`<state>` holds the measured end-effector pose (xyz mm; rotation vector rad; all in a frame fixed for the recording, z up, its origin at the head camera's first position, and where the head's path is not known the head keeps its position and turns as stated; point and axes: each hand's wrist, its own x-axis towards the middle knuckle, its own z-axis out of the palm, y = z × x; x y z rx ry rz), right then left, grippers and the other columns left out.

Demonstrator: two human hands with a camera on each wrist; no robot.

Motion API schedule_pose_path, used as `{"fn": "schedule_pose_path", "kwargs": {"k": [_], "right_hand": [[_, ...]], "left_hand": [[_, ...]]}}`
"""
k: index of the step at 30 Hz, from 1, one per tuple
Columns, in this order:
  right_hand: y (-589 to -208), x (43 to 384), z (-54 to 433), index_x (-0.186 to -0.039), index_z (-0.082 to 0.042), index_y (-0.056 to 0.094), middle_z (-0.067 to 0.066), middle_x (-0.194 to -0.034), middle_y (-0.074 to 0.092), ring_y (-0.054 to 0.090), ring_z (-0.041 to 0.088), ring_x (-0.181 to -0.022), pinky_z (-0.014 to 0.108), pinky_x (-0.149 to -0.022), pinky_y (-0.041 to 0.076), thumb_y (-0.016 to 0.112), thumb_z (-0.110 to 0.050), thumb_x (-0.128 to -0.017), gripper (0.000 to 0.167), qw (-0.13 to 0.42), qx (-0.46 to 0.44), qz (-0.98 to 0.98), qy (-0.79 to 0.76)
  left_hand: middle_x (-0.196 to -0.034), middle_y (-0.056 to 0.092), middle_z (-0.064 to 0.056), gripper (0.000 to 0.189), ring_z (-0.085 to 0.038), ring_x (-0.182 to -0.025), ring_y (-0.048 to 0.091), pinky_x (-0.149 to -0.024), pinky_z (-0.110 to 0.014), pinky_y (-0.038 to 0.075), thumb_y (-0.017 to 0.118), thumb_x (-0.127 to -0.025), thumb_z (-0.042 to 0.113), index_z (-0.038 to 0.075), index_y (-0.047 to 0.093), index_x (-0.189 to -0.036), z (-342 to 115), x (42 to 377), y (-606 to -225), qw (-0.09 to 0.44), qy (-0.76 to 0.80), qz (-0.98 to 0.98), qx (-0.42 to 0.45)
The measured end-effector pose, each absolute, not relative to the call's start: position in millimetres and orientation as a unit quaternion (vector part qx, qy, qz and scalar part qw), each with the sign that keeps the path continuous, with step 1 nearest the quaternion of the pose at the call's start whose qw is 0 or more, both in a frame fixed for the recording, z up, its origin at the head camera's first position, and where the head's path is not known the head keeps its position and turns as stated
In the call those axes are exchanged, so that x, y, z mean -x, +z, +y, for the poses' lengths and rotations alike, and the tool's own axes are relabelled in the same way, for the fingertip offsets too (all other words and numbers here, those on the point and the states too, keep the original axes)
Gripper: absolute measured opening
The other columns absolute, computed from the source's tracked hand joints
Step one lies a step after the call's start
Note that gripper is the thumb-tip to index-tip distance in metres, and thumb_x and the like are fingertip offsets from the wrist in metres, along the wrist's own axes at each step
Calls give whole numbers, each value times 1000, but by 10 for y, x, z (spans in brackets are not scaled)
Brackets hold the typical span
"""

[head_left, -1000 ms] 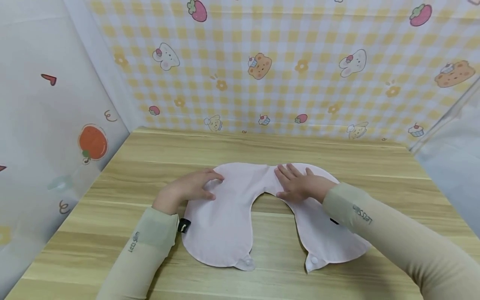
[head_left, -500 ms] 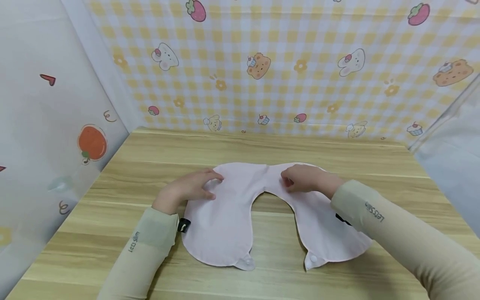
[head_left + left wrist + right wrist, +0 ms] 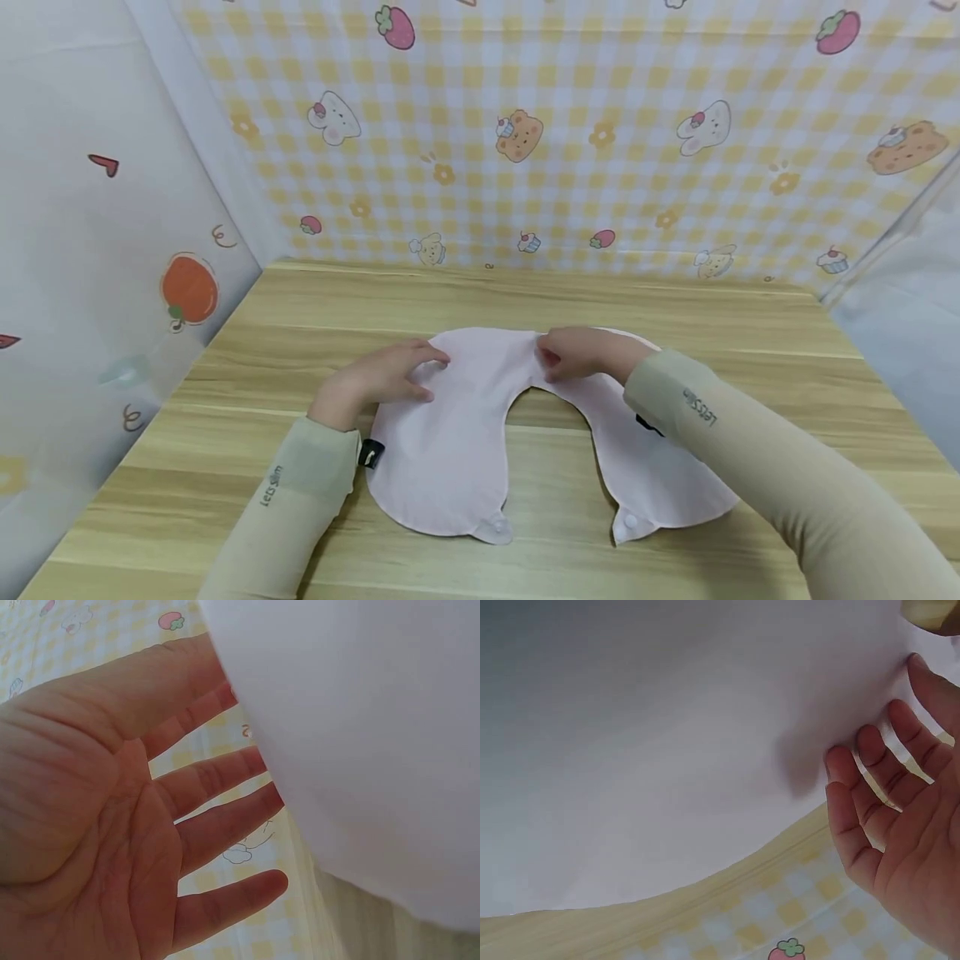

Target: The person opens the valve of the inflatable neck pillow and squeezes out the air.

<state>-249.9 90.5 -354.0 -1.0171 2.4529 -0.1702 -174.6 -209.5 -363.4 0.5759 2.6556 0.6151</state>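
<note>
A pale pink U-shaped cloth (image 3: 442, 450), bib-like, lies flat with its two lobes toward me. A small tab with a round snap (image 3: 630, 523) sticks out from the inner lower corner of each lobe. My left hand (image 3: 384, 375) rests at the left lobe's upper edge, fingers spread and loosely bent; in the left wrist view the cloth's edge hides some fingertips. On the narrow middle band, my right hand (image 3: 581, 352) touches the cloth with bent fingertips. The right wrist view shows those fingertips (image 3: 840, 761) against the cloth, thumb apart from them.
The cloth lies on a wood-grain table (image 3: 375, 292). Behind it stands a yellow checked curtain (image 3: 562, 192) with cartoon prints. A white printed sheet (image 3: 90, 250) hangs on the left. A black tag (image 3: 371, 453) sits at the cloth's left edge.
My right hand has gone from lying flat with straight fingers to bent fingertips, and has slid left toward the middle of the band. My left hand and the cloth look nearly unmoved.
</note>
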Motion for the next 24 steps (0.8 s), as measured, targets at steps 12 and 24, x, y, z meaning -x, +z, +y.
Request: {"fn": "schedule_pose_path", "kwargs": {"k": [12,24], "right_hand": [[-3563,2503,661,-111,-14,56,5,-112,53,47,27,-102,40,-88,45,71,-10,-87,29,214,383,898,-20],[-3618,2515,511,-116,-12,56,5,-116,52,45,27,-106,40,-93,44,71,-26,-89,34,207,364,907,-44]], "left_hand": [[-150,46,-17,54,-37,-137,46,-111,-53,40,74,-89,13,10,55,-140,-2106,1762,-3641,179,219,938,-202],[-146,49,-15,53,-35,-132,50,-109,-51,42,74,-88,11,9,56,-138,-2101,1761,-3647,175,221,938,-203]]}}
